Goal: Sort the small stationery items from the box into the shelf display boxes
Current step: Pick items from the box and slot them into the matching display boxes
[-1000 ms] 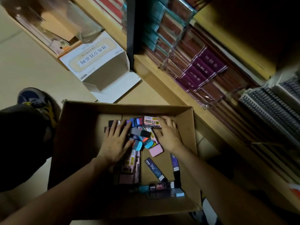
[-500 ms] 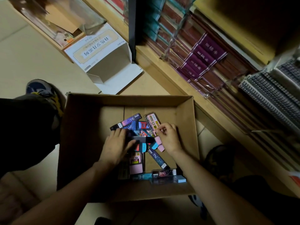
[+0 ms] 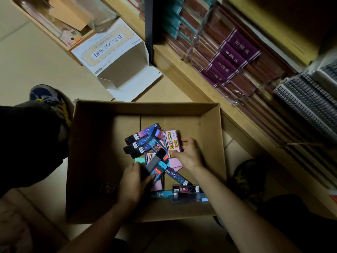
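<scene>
An open brown cardboard box (image 3: 94, 161) sits on the floor in front of me. Inside lies a pile of small stationery packs (image 3: 144, 141): dark starry cases, pink packs, blue packs. My left hand (image 3: 133, 183) rests low in the pile, its fingers curled around blue and grey packs (image 3: 156, 167). My right hand (image 3: 187, 154) presses against a pink pack (image 3: 171, 141) at the pile's right side, thumb on its lower edge. More dark and blue cases (image 3: 186, 192) lie near the box's front wall.
A white empty display carton (image 3: 116, 57) stands open on the floor beyond the box. Wooden shelves (image 3: 182, 70) to the right hold purple-labelled notebooks (image 3: 229, 57) and spiral pads (image 3: 306, 101). My shoes (image 3: 51, 101) flank the box.
Both hands have drawn the items back toward me and bunched them; the dark cases now lie uncovered at the pile's far side. My left hand has slid lower.
</scene>
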The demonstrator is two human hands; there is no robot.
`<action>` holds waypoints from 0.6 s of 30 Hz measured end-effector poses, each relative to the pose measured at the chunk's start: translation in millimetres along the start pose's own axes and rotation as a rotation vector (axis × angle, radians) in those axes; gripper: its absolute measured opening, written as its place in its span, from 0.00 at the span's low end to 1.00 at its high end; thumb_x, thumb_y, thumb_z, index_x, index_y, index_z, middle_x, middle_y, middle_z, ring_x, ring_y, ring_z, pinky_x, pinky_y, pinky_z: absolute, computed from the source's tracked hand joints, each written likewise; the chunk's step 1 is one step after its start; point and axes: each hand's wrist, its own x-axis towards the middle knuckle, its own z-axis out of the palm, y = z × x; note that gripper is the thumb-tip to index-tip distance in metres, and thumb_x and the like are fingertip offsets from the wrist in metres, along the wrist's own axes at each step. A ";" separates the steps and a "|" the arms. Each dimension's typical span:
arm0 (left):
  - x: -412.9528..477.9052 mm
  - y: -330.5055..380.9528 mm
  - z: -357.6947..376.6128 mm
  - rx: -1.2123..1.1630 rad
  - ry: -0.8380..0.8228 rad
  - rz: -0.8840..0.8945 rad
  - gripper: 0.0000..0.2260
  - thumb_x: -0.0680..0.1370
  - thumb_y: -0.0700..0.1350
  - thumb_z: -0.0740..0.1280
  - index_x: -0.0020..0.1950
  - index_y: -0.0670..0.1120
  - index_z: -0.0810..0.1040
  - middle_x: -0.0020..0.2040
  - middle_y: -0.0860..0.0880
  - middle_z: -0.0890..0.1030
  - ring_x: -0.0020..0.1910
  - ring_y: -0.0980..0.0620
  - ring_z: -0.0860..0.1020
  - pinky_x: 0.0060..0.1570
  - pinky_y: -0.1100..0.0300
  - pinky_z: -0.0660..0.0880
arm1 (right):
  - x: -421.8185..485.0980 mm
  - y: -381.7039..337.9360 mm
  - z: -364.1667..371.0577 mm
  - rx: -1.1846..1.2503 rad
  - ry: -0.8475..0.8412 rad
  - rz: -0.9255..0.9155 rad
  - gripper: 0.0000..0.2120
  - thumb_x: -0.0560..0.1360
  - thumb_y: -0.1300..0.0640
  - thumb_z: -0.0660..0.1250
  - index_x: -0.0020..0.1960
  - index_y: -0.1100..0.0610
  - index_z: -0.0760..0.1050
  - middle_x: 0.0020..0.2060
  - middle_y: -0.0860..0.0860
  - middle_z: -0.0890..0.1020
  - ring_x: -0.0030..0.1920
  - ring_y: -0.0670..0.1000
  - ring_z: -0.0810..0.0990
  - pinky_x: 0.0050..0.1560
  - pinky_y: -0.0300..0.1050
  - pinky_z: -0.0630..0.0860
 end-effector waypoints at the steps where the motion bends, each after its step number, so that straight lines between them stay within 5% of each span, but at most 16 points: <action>1: -4.0 0.5 2.9 0.000 -0.006 -0.022 0.14 0.72 0.50 0.73 0.51 0.45 0.74 0.51 0.46 0.76 0.51 0.47 0.74 0.46 0.57 0.70 | -2.0 0.2 1.9 -0.008 -0.010 -0.009 0.30 0.67 0.69 0.74 0.64 0.62 0.64 0.56 0.59 0.79 0.46 0.48 0.76 0.33 0.27 0.70; 3: -9.0 1.7 6.8 -0.023 0.007 -0.075 0.14 0.72 0.49 0.73 0.52 0.44 0.75 0.53 0.44 0.75 0.53 0.47 0.74 0.48 0.58 0.70 | -5.3 0.1 5.3 -0.039 -0.045 -0.004 0.31 0.67 0.68 0.74 0.64 0.61 0.62 0.57 0.58 0.79 0.47 0.49 0.76 0.36 0.31 0.71; 6: -15.9 6.9 8.9 -0.113 0.105 -0.199 0.20 0.69 0.44 0.76 0.56 0.40 0.73 0.59 0.40 0.68 0.57 0.43 0.71 0.59 0.54 0.70 | -6.5 1.4 9.7 -0.146 -0.088 0.003 0.28 0.66 0.65 0.75 0.60 0.61 0.65 0.56 0.60 0.79 0.51 0.54 0.79 0.47 0.49 0.79; 8: -18.6 12.3 7.7 -0.255 0.137 -0.263 0.24 0.67 0.40 0.78 0.57 0.38 0.69 0.60 0.39 0.67 0.57 0.44 0.71 0.57 0.57 0.70 | -5.7 1.7 10.7 -0.259 -0.085 -0.007 0.25 0.65 0.61 0.77 0.57 0.61 0.68 0.54 0.59 0.79 0.52 0.58 0.80 0.50 0.55 0.79; 10: -17.4 14.3 6.1 -0.343 0.116 -0.325 0.27 0.66 0.38 0.78 0.58 0.38 0.68 0.60 0.39 0.68 0.57 0.45 0.71 0.54 0.60 0.69 | -4.6 0.7 10.2 -0.348 -0.079 -0.013 0.24 0.65 0.58 0.78 0.55 0.61 0.71 0.53 0.57 0.79 0.51 0.57 0.81 0.49 0.52 0.80; 13: -9.9 13.1 2.6 -0.449 0.069 -0.399 0.25 0.66 0.37 0.77 0.58 0.36 0.69 0.60 0.38 0.72 0.59 0.42 0.74 0.58 0.51 0.74 | -2.5 -1.7 9.2 -0.370 -0.126 0.011 0.21 0.65 0.58 0.78 0.53 0.61 0.74 0.53 0.56 0.82 0.50 0.55 0.82 0.50 0.48 0.80; 18: -2.8 9.8 -5.2 -0.727 -0.042 -0.453 0.18 0.71 0.34 0.73 0.58 0.33 0.72 0.53 0.36 0.80 0.46 0.43 0.80 0.43 0.52 0.78 | -6.2 -8.8 1.9 -0.244 -0.184 0.064 0.13 0.67 0.64 0.76 0.40 0.56 0.71 0.51 0.57 0.83 0.42 0.50 0.80 0.34 0.37 0.74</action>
